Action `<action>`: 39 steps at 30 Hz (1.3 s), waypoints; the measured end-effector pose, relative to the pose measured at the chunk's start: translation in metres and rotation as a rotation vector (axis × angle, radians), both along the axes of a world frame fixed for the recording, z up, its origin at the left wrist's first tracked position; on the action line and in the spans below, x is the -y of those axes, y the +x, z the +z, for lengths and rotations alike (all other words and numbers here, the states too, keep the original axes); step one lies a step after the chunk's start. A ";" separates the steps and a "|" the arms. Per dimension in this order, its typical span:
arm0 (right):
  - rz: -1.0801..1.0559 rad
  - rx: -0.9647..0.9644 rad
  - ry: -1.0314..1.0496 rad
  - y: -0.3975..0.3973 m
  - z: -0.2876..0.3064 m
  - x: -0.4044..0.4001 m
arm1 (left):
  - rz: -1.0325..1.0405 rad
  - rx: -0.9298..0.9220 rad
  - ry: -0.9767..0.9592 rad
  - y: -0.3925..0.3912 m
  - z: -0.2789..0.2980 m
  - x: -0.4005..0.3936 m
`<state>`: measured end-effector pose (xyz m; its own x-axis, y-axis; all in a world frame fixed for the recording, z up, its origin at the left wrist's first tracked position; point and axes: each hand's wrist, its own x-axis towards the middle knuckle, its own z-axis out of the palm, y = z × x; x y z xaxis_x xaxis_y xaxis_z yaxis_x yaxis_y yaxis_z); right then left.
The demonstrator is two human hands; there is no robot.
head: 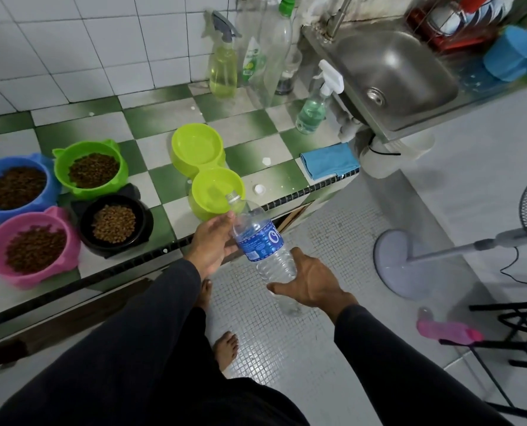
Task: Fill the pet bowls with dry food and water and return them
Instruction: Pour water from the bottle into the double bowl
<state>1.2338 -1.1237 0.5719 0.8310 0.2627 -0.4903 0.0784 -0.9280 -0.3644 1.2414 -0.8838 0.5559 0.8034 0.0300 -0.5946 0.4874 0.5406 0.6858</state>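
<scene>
I hold a clear water bottle [263, 241] with a blue label, tilted, its open neck over the near well of a lime double bowl [207, 167]. My right hand [312, 284] grips the bottle's lower part. My left hand [213, 242] supports it near the shoulder with straight fingers. Both wells hold some clear water. The white cap [259, 189] lies on the counter beside the bowl. A blue bowl [16, 187], a green bowl [91, 169], a pink bowl [31, 247] and a black bowl [114, 224] on the left hold dry food.
The checkered counter [151, 155] ends at a dark edge strip. Spray bottles [223, 61] and tall plastic bottles stand at the back wall; a blue cloth [329, 161] lies by the steel sink [391, 75]. A fan base [409, 262] and black stool stand on the floor.
</scene>
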 end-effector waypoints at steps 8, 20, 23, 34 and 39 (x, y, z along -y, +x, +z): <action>0.026 0.003 -0.020 0.003 0.002 0.002 | -0.013 -0.044 -0.007 0.001 -0.008 0.000; 0.046 -0.028 -0.026 0.007 0.001 0.001 | -0.007 -0.068 -0.023 0.001 -0.015 -0.002; 0.043 -0.031 -0.021 0.009 0.002 0.001 | -0.003 -0.078 -0.018 0.002 -0.017 0.000; 0.037 -0.048 -0.004 0.012 0.009 -0.004 | 0.013 -0.098 -0.013 0.005 -0.019 -0.003; 0.028 -0.041 -0.014 0.012 0.009 -0.005 | -0.012 -0.082 -0.002 0.004 -0.020 -0.003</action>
<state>1.2462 -1.1190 0.5813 0.8026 0.2788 -0.5273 0.0899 -0.9305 -0.3551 1.2449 -0.8804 0.5361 0.7525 0.0195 -0.6583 0.5483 0.5352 0.6426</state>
